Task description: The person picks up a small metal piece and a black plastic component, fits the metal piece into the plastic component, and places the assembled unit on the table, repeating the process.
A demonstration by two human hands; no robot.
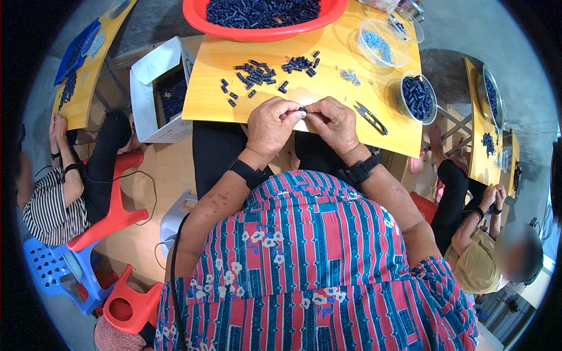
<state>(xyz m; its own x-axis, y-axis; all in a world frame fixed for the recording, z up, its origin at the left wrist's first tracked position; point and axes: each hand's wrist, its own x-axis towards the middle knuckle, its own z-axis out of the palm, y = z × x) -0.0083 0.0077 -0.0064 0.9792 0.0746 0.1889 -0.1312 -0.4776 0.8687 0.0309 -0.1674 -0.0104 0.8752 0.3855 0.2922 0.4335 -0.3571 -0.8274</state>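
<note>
Clock positions run from the meeting fingertips. Black tubular pieces lie loosely heaped on the yellow table at ten o'clock; a red basin of them sits at eleven. The left hand pinches a small black tube, its grip closed; the right hand pinches it too. Clear bits and a transparent tub lie at two, thread snips at three, then a clear bowl.
</note>
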